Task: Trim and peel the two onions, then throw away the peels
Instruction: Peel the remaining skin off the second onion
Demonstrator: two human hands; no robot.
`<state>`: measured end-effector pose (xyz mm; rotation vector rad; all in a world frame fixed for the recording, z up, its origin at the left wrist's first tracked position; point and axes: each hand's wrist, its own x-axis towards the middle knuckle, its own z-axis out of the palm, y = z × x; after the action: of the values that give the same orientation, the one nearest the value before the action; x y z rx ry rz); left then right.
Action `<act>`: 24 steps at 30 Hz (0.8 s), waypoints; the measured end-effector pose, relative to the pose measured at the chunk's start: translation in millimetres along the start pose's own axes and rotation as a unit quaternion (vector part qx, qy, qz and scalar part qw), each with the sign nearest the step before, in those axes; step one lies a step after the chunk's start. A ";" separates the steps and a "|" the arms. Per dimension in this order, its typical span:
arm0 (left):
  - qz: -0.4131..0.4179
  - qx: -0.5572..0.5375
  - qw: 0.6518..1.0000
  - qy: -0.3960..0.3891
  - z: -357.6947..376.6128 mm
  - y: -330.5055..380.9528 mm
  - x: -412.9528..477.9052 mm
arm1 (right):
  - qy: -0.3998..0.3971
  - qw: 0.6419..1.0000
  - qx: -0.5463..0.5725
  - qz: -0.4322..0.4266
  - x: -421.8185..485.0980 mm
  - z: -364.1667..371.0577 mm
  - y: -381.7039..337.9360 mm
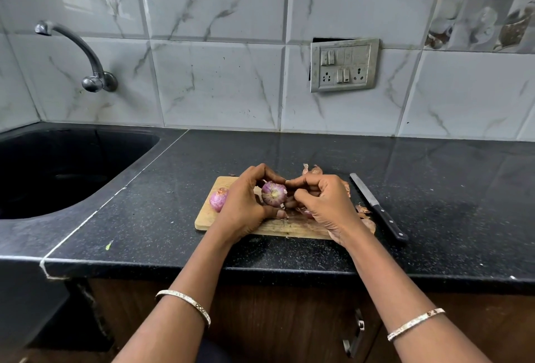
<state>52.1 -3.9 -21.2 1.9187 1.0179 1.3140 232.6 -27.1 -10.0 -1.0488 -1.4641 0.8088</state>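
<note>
Your left hand (246, 203) cups the onion (273, 193) from the left, fingers arched over its top and thumb beneath, holding it just above the middle of the board (278, 231); its cut end faces you. Your right hand (324, 203) is curled tight, thumb and forefinger pinching at the onion's right side; whether loose skin lies between them cannot be told. The second onion (217, 200) lies on the board near its left edge, partly hidden behind your left hand. Peels (367, 220) lie scattered at the board's right edge and on the counter (434, 183) just beyond it; more lie past the board's far edge. The knife (379, 207) rests on the counter to the right of the board, blade pointing to the wall, handle toward you, close to the peels. The sink (58, 165) is set into the counter's left end, the tap (75, 52) on the wall above it; a switch plate (344, 64) is fixed to the tiles.
</note>
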 end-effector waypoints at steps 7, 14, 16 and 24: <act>0.021 0.051 0.998 0.031 1.8 5.2 -0.6 | -0.006 0.993 -0.082 -0.083 0.4 -2.0 -2.2; 0.026 0.053 0.998 0.031 1.6 9.7 -1.6 | -0.008 0.995 -0.059 -0.085 1.8 -2.8 0.6; 0.017 0.050 0.998 0.031 1.5 8.9 -1.1 | -0.010 0.996 -0.053 -0.078 2.0 -2.2 1.1; 0.009 0.026 0.999 0.041 2.1 6.6 0.1 | 0.062 0.995 -0.059 -0.047 4.0 -3.5 7.9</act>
<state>55.8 -7.4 -16.5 1.9312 1.0871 1.3988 237.4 -20.7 -15.2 -1.0902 -1.4576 0.5855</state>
